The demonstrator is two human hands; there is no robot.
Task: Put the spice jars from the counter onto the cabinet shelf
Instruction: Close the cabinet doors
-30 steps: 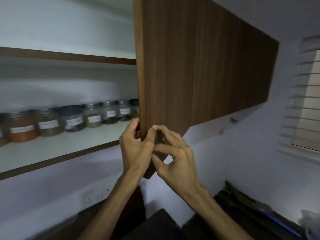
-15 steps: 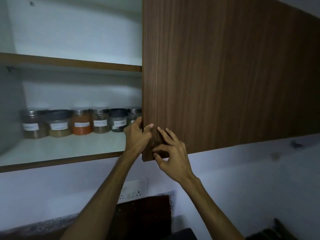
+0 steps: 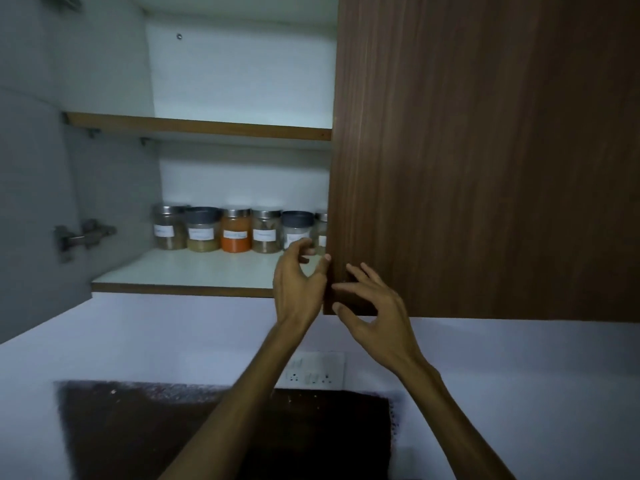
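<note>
Several labelled spice jars stand in a row at the back of the lower cabinet shelf; one holds orange powder, and the rightmost is half hidden by the brown wooden door. Both hands are at the door's lower left corner. My left hand is just left of the door's edge, its fingers loosely curled in front of the jars and its thumb tip touching the edge. My right hand has its fingers spread against the door's face. Neither hand holds a jar.
The upper shelf shows nothing on it. The left door stands swung open, with a metal hinge on its grey inner face. Below are a white wall with a socket plate and a dark counter.
The right door has swung round from standing out to nearly flat against the cabinet. My left hand has loosened from the door's edge. The view has turned left, showing more of the cabinet's inside.
</note>
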